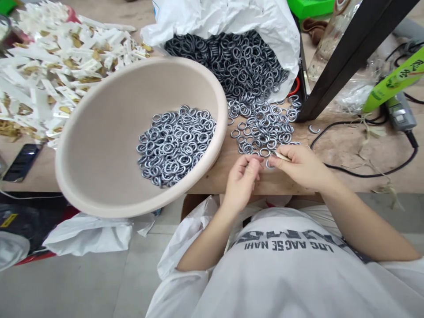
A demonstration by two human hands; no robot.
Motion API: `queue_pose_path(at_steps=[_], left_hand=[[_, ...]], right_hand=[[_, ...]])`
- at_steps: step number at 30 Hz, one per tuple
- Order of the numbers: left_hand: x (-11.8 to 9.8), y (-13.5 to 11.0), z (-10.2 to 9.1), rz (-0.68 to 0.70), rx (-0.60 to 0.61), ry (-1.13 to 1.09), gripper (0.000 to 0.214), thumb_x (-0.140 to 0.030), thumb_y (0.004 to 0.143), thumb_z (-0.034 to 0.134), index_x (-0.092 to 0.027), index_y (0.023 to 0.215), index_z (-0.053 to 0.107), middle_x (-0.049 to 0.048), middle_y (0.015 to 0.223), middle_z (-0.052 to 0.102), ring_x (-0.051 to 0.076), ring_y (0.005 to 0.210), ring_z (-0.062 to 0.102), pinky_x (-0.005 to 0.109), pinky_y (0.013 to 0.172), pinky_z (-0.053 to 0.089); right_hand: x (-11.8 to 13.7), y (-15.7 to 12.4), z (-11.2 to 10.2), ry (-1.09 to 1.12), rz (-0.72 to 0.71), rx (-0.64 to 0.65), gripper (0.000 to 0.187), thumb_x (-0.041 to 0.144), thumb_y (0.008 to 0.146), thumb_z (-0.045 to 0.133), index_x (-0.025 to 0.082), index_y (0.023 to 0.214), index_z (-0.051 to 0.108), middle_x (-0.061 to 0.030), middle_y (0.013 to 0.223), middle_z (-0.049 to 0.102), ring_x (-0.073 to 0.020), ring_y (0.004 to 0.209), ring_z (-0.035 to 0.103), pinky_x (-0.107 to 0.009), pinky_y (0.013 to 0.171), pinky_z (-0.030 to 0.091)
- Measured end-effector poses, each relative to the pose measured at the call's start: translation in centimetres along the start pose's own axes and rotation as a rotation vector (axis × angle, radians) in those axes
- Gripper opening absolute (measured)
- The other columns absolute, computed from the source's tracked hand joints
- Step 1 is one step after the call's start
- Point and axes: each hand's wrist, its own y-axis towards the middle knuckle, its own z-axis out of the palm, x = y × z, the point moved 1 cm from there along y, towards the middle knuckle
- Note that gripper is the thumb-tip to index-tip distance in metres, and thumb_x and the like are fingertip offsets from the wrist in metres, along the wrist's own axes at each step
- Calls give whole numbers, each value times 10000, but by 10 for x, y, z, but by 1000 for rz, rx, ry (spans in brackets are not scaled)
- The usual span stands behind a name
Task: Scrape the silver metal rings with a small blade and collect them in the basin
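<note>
Near the table's front edge, my left hand (242, 176) is closed in a pinch, and whatever lies between its fingertips is too small to make out. My right hand (300, 165) faces it a short way off, its fingers closed on a thin pale stick (282, 157). Just beyond both hands spreads a loose pile of grey metal rings (260, 126). One ring (270, 163) lies by my right fingertips, partly hidden. To the left, a large beige basin (99, 132) tilts toward me and holds a heap of similar rings (179, 143).
A white sack (274, 26) spills many darker rings (232, 57) behind the basin. White and gold pieces (66, 66) cover the back left, near a phone (22, 162). A black post (351, 57), a cable (371, 175) and a green packet (394, 81) stand right.
</note>
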Motion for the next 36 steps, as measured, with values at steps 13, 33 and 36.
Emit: queue_pose_path(at_steps=[13,33,36], left_hand=[[13,-6,35,-188,196,-63,409,-552,880,657,-175,745,573,-18,647,539,69,512,435,184,437,294],[6,-11,37,-235,62,-254,366,-454,848,689,-183,708,488,-72,550,416,46,437,332,170,413,271],[7,-11,35,-229,75,-253,383,-463,853,687,-184,698,475,-72,546,412,46,438,331,170,414,263]], right_hand=[[-1,-28,17,793,52,-7,481,691,851,648,230,798,520,29,669,574,-141,582,559,-285,565,448],[7,-45,12,-179,-319,-136,369,424,1020,509,200,729,470,6,710,493,-130,644,424,-301,617,269],[9,-45,12,-174,-332,-132,381,416,1018,515,202,709,454,12,688,482,-126,630,409,-299,610,259]])
